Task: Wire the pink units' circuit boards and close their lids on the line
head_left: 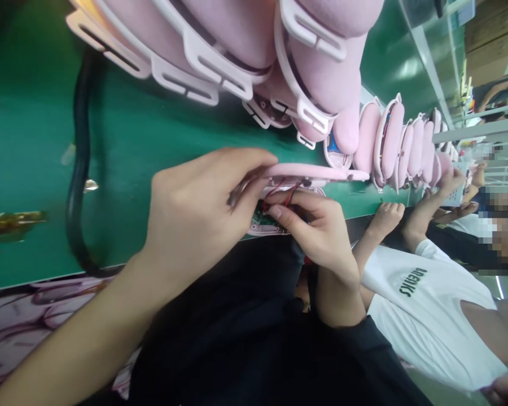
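Two bare hands meet at the near edge of the green bench (118, 129), close to the person's black clothing (245, 332). The left hand (203, 206) pinches one end of a pink shell cover (309, 171), seen nearly edge-on, its long axis running left to right, away from that hand. Just below the cover, a matching shell half (268, 230) carries a green circuit board (257, 219). The right hand (322, 231) comes in from the right; its thumb and forefinger are nearly together, seemingly pinching a red wire (288, 197) between cover and board. Of the two, the right hand is nearer the wiring; the wire's lower end is hard to make out.

Left of the hands, a thick black cable (81, 152) lies on the bench. Beyond them are stacked padded pink shells (237, 28) with slotted lugs. Farther right stands a row of similar shells (406, 146), near a co-worker's hand (389, 217) and white shirt (432, 316).
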`<control>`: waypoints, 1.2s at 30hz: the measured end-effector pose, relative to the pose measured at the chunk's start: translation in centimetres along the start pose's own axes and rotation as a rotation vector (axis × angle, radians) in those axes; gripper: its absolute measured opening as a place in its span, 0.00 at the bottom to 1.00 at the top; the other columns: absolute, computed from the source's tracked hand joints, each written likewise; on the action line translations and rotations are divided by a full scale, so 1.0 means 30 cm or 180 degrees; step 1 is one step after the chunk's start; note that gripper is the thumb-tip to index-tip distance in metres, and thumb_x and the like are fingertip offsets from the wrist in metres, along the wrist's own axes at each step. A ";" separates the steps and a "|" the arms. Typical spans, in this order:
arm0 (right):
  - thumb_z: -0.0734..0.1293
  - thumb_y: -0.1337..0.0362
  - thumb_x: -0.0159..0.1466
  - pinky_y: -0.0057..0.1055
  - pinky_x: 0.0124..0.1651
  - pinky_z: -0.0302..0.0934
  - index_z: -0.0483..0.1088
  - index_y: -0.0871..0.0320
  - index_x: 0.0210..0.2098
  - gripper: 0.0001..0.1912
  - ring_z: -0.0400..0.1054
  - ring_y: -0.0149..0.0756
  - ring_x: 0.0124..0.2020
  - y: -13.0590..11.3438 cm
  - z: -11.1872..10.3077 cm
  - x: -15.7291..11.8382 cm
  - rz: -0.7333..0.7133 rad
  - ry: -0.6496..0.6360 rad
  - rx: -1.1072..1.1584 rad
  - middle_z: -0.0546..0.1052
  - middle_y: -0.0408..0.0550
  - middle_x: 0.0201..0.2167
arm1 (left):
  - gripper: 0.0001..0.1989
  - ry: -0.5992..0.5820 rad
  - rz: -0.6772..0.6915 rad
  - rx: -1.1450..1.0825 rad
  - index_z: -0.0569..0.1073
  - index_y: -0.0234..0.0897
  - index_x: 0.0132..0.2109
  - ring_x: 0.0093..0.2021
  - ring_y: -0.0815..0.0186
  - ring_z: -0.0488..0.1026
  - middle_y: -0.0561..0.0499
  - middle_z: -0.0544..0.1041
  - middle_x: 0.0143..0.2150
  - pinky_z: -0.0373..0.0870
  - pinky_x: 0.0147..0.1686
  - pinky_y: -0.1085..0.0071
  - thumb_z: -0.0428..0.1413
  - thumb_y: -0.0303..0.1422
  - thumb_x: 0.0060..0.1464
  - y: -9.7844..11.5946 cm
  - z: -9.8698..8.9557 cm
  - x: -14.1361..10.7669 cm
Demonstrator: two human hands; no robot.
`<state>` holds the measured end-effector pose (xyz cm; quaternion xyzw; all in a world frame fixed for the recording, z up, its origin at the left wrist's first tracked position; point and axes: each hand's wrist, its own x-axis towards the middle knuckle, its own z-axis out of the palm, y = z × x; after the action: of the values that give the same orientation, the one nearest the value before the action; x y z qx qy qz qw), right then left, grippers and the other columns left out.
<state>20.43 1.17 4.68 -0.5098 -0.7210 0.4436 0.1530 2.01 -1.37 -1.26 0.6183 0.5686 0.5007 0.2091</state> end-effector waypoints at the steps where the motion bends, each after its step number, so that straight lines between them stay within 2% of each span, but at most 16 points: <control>1: 0.73 0.63 0.72 0.29 0.48 0.75 0.84 0.53 0.47 0.06 0.81 0.34 0.44 0.001 -0.003 0.002 0.0005 -0.0065 0.0024 0.87 0.43 0.44 | 0.09 -0.0006 -0.0010 0.0005 0.81 0.47 0.52 0.44 0.68 0.85 0.60 0.87 0.48 0.80 0.48 0.73 0.60 0.28 0.72 -0.002 0.000 0.000; 5: 0.76 0.65 0.69 0.31 0.49 0.76 0.84 0.53 0.45 0.05 0.81 0.35 0.43 -0.010 0.006 0.012 0.0069 -0.0124 -0.0351 0.86 0.43 0.43 | 0.09 0.0069 0.0093 -0.0104 0.81 0.42 0.52 0.43 0.69 0.84 0.57 0.87 0.48 0.79 0.47 0.75 0.62 0.25 0.69 -0.014 0.001 -0.005; 9: 0.72 0.67 0.72 0.33 0.54 0.74 0.81 0.54 0.39 0.05 0.79 0.35 0.45 -0.011 0.017 0.014 -0.0234 -0.0029 -0.0679 0.85 0.43 0.41 | 0.07 0.0111 0.0131 -0.0165 0.82 0.37 0.52 0.42 0.69 0.84 0.54 0.87 0.46 0.78 0.45 0.76 0.62 0.26 0.70 -0.019 0.002 -0.007; 11: 0.71 0.65 0.73 0.32 0.50 0.73 0.79 0.55 0.40 0.05 0.78 0.34 0.42 0.000 0.017 0.007 -0.0316 0.0026 -0.0729 0.83 0.44 0.39 | 0.06 0.0097 0.0129 -0.0193 0.81 0.36 0.52 0.42 0.69 0.84 0.53 0.87 0.46 0.78 0.45 0.75 0.61 0.28 0.71 -0.019 0.001 -0.005; 15: 0.71 0.62 0.73 0.31 0.42 0.73 0.74 0.55 0.41 0.04 0.75 0.33 0.36 0.022 0.023 -0.015 -0.0192 0.0201 -0.0743 0.81 0.44 0.37 | 0.06 0.0100 0.0185 -0.0207 0.80 0.37 0.52 0.43 0.69 0.84 0.55 0.87 0.47 0.78 0.46 0.75 0.61 0.26 0.70 -0.017 0.002 -0.001; 18: 0.76 0.61 0.67 0.33 0.41 0.74 0.75 0.55 0.41 0.07 0.75 0.36 0.38 0.017 0.041 -0.021 -0.0138 0.0293 -0.1047 0.80 0.46 0.39 | 0.07 0.0063 0.0119 -0.0175 0.80 0.40 0.52 0.44 0.69 0.84 0.56 0.86 0.48 0.79 0.46 0.74 0.61 0.26 0.71 -0.013 0.000 -0.003; 21: 0.75 0.63 0.67 0.35 0.42 0.74 0.79 0.56 0.43 0.06 0.75 0.38 0.38 -0.001 0.055 -0.019 -0.0106 0.0327 -0.1373 0.80 0.49 0.40 | 0.05 0.0078 0.0077 -0.0189 0.81 0.39 0.52 0.42 0.69 0.84 0.56 0.86 0.47 0.79 0.44 0.74 0.61 0.29 0.72 -0.008 -0.009 -0.011; 24: 0.72 0.65 0.69 0.34 0.43 0.74 0.81 0.56 0.41 0.04 0.77 0.36 0.38 -0.013 0.048 -0.016 -0.0140 0.0211 -0.1171 0.81 0.48 0.40 | 0.05 0.0057 0.0015 -0.0201 0.81 0.39 0.51 0.43 0.69 0.84 0.57 0.87 0.47 0.79 0.44 0.75 0.60 0.30 0.73 -0.003 -0.020 -0.020; 27: 0.72 0.64 0.71 0.32 0.45 0.74 0.82 0.55 0.36 0.07 0.78 0.35 0.39 -0.007 0.023 -0.015 -0.0083 0.0105 -0.0741 0.83 0.45 0.37 | 0.05 0.0038 0.0025 -0.0184 0.81 0.40 0.51 0.42 0.69 0.85 0.57 0.87 0.46 0.80 0.44 0.74 0.60 0.30 0.73 0.001 -0.026 -0.024; 30: 0.75 0.62 0.71 0.31 0.43 0.73 0.84 0.54 0.39 0.05 0.79 0.35 0.37 0.010 0.001 -0.014 0.0111 0.0039 -0.0455 0.86 0.43 0.37 | 0.05 0.0057 -0.0059 -0.0206 0.81 0.39 0.51 0.44 0.68 0.85 0.56 0.87 0.46 0.80 0.46 0.73 0.60 0.31 0.73 0.004 -0.029 -0.022; 33: 0.78 0.62 0.68 0.30 0.38 0.71 0.84 0.54 0.39 0.03 0.77 0.33 0.33 0.021 0.000 -0.019 0.0121 0.0269 -0.0580 0.86 0.41 0.34 | 0.05 0.0036 -0.0105 -0.0292 0.81 0.38 0.51 0.45 0.69 0.85 0.56 0.87 0.47 0.79 0.47 0.75 0.61 0.28 0.71 0.005 -0.035 -0.023; 36: 0.78 0.63 0.68 0.29 0.38 0.71 0.84 0.54 0.37 0.03 0.77 0.32 0.32 0.021 0.011 -0.037 -0.0005 0.0453 -0.0741 0.85 0.41 0.32 | 0.05 -0.0046 -0.0087 -0.0282 0.81 0.39 0.51 0.45 0.69 0.83 0.55 0.86 0.47 0.78 0.48 0.74 0.62 0.28 0.71 0.006 -0.031 -0.038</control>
<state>21.07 0.10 4.24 -0.5538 -0.7553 0.3195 0.1440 1.48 -2.76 -1.16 0.6042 0.5528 0.5180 0.2471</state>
